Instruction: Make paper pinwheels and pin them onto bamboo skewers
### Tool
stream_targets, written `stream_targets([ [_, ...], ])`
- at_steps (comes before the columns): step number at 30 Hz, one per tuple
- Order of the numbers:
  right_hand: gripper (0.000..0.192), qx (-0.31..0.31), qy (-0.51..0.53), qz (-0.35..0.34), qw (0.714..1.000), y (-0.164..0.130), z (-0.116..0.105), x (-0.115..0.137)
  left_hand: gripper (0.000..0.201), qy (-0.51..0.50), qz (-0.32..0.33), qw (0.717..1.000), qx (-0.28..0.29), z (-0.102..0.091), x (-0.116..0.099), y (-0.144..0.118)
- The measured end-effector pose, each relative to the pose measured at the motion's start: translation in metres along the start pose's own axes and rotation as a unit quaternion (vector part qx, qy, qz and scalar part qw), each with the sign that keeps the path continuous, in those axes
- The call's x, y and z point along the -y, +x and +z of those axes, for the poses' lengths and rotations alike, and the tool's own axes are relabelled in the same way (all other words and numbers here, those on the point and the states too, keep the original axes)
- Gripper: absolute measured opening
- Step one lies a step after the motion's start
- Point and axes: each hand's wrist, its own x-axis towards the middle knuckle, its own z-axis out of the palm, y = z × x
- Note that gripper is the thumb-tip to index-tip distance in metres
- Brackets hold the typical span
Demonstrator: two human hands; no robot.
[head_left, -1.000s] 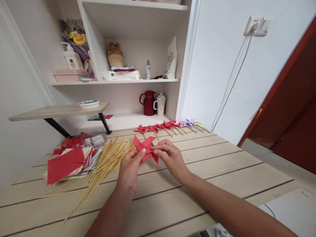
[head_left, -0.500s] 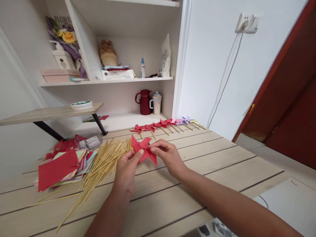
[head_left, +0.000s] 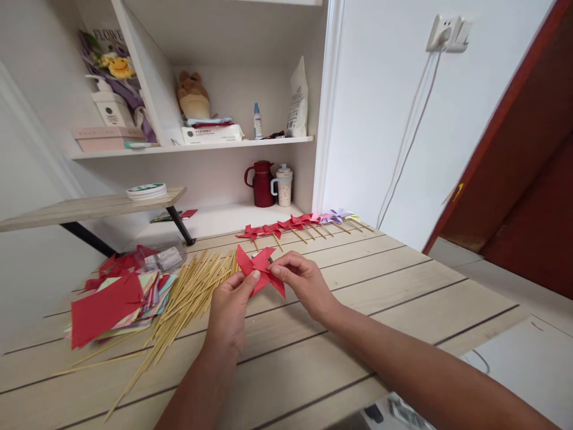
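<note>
Between both hands, in the head view, a red paper pinwheel sat pinched by left hand and right hand, bamboo sticks just left. Folding seemed finished; mounting would likely need a stick.

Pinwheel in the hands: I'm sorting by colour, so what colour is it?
Red, clearest in the head view: the pinwheel.

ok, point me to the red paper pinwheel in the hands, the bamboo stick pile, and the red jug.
red paper pinwheel [head_left: 258, 269], head view, upper blade above the fingers
bamboo stick pile [head_left: 190, 292], head view, middle of the pile
red jug [head_left: 262, 186], head view, body
</note>
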Motion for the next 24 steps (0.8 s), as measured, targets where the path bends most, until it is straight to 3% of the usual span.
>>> stream_targets([
  [9, 0.019, -0.021, -0.022, -0.005, 1.000, 0.0022, 0.0004, -0.0080, 0.039, 0.020, 0.010, 1.000, -0.008, 0.0025, -0.0028, -0.0021],
  [13, 0.008, -0.007, -0.006, -0.013, 1.000, 0.0020, -0.0003, -0.0080, 0.041, 0.019, 0.012, 1.000, -0.006, 0.0022, -0.0015, -0.0013],
  [16, 0.002, -0.032, -0.011, -0.040, 0.999, 0.0009, -0.0010, -0.0056, 0.042, 0.013, 0.003, 1.000, 0.009, 0.0017, -0.0001, -0.0019],
  [24, 0.007, -0.020, -0.029, -0.052, 0.998, -0.0017, -0.0003, -0.0032, 0.035, 0.014, 0.002, 1.000, 0.002, 0.0028, -0.0007, -0.0025],
])
